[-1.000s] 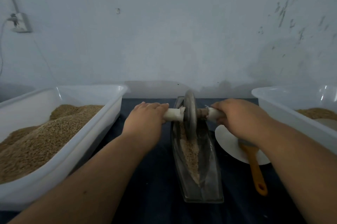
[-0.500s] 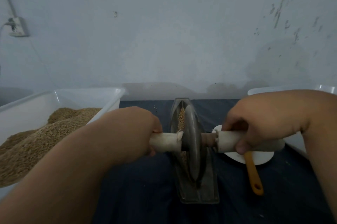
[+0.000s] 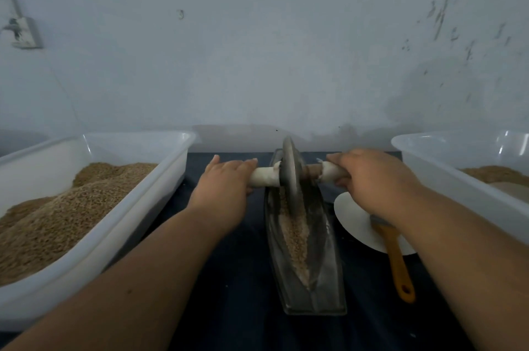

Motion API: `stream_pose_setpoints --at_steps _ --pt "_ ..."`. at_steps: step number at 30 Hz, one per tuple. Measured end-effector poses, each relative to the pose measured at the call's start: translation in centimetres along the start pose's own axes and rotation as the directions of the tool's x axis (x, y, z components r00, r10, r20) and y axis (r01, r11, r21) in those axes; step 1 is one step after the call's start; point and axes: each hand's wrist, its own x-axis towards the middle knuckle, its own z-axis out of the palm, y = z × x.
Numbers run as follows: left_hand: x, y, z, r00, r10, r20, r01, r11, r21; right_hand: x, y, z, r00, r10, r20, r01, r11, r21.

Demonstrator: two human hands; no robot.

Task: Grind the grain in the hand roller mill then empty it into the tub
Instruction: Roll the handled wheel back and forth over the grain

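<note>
The mill wheel stands at the far end of its trough, with grain lying along the trough, on the desk. The left hand presses fairly flat on the left handle. The right hand grips the right handle. A left tub and a right tub flank the trough.

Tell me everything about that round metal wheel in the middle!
The wheel is a thin, dull grey metal disc standing upright on its edge at the far end of a long, boat-shaped metal trough. A bar runs through its middle, ending in a white left handle and right handle. The left hand rests flat on top of one; the right hand curls round the other. Its lower edge sits in crushed tan grain lying along the trough.
</note>
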Motion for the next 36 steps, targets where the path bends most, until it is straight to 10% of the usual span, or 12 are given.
stream_pose_setpoints --at_steps 13,19,28,32,36 --pt "-4.2 2.0 -9.4 0.907 0.133 0.4 -0.227 0.954 0.197 -3.5 -0.2 -9.1 0.792 -0.231 0.565 0.25 0.967 0.046" --pt "-3.6 1.4 -8.2 0.902 0.135 0.411 -0.198 0.974 0.114 -2.7 0.2 -8.0 0.825 -0.214 0.523 0.218 0.974 0.055" --pt "-0.3 0.9 -0.4 0.992 0.098 -0.074 -0.09 0.991 0.103 -0.5 1.1 -0.5 0.996 0.009 0.09 -0.018 0.995 0.101" --pt "-0.2 0.7 -0.4 0.998 0.049 -0.033 -0.048 0.998 0.04 -0.3 0.7 -0.1 1.0 -0.012 -0.01 0.012 1.0 0.028" --pt "-1.1 1.1 -3.5 0.991 0.005 0.134 -0.007 1.0 0.015 -0.8 0.0 -3.4 0.978 -0.063 0.199 0.078 0.994 -0.07"
